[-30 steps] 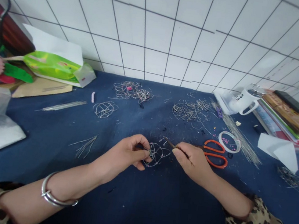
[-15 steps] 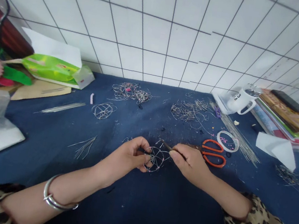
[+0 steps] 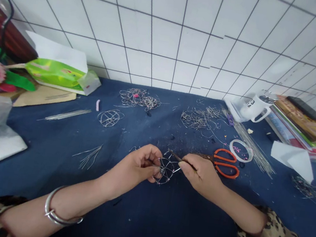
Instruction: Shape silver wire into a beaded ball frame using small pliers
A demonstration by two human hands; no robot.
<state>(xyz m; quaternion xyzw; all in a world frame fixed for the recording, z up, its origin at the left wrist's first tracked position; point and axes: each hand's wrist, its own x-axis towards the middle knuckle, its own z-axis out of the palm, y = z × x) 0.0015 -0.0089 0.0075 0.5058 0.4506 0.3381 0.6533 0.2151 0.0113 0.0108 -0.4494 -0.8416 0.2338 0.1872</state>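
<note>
My left hand pinches a round openwork wire ornament dotted with small pink beads, holding it by its left side. Fingers wrap round a slim dark pointed tool in my right hand. This slim dark pointed tool looks like tweezers, and its tip lies just above the ornament's upper edge, by a short bright wire end. Whether the tip grips that wire I cannot tell. Just beyond my right hand lie scissors with orange handles. The ornament's left part is hidden behind my fingers.
Tangled wire pieces and another wire heap lie at the back. At right are a white ring-shaped dish with pink beads, straight wires, a white mug and stacked books. Loose wires and a green packet are left.
The ornament has turned slightly and sits a little lower in my left hand. My right hand has shifted only slightly with the tool. The surroundings appear a few pixels lower.
</note>
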